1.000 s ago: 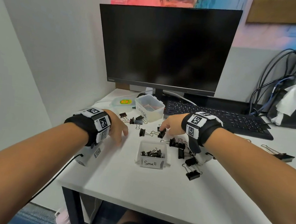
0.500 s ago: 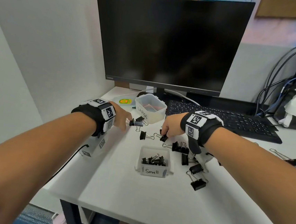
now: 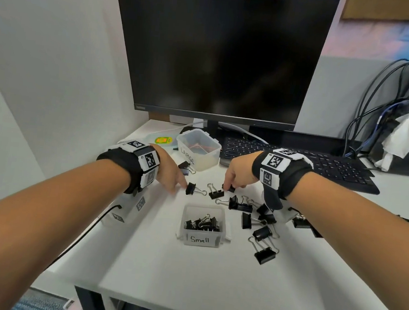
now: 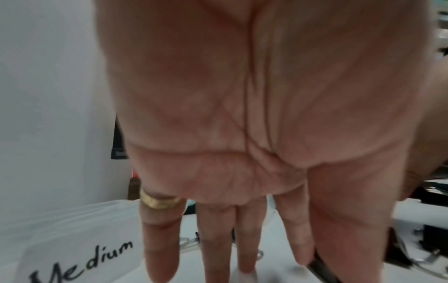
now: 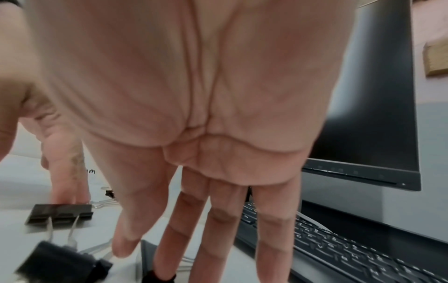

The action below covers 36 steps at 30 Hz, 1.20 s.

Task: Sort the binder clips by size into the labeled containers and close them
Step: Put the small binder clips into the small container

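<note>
In the head view both hands work the scatter of binder clips at the centre of the white desk (image 3: 186, 278): the left hand (image 3: 169, 174) reaches with straight fingers to a black clip (image 3: 190, 188) just left of centre, its fingertips at the clip's body, while the right hand (image 3: 237, 174) curls down over another clip (image 3: 229, 187) and seems to pinch it, though the grip itself is hidden under the fingers. The container marked Small (image 3: 203, 226), open and already holding several clips, sits at lower centre; the one marked Large (image 3: 197, 149) stands open at upper centre before the monitor (image 3: 220, 56) and looks bare of clips. More clips lie loose to the right of the Small container. In the left wrist view the left hand (image 4: 242, 134) hangs with fingers long and relaxed, a dark clip edge (image 4: 320, 266) between thumb and forefinger at lower right, and a container marked Medium (image 4: 80, 239) shows at lower left. In the right wrist view the right hand (image 5: 194, 114) has its fingers extended downward, a dark clip (image 5: 158, 277) at the middle fingertip at the bottom edge, and two larger clips lie at lower left. To do this well, I judge each clip should be compared against its neighbours before lifting, taken by the black body rather than the wire loops, and dropped only into the matching label.
</note>
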Tool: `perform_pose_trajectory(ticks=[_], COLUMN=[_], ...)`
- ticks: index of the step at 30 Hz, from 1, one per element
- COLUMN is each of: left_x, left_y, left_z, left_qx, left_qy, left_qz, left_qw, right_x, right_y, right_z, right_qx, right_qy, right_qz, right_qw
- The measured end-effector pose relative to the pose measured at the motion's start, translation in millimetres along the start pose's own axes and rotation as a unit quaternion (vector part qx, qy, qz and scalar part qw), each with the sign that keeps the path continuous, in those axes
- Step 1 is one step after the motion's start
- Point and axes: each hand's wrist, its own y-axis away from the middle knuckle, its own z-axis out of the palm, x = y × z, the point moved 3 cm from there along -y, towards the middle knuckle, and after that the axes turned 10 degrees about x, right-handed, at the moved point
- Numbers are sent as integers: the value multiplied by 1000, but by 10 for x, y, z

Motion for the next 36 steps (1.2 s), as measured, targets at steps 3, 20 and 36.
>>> perform_pose_trajectory(ticks=[3, 20, 36], left_x=[28, 226, 678], left_y=[-13, 196, 513], left_z=[19, 21, 154], left_qx=[12, 46, 6], left_qy=[59, 78, 122], left_qz=[4, 12, 32], left_qw=[998, 996, 992], right_x=[-4, 184, 503], right_y=[21, 315, 859], right_z=[-20, 145, 351], right_qx=[7, 5, 81], right_qy=[5, 56, -111], right_qz=[-9, -2, 74], right_qw=[1000, 998, 988])
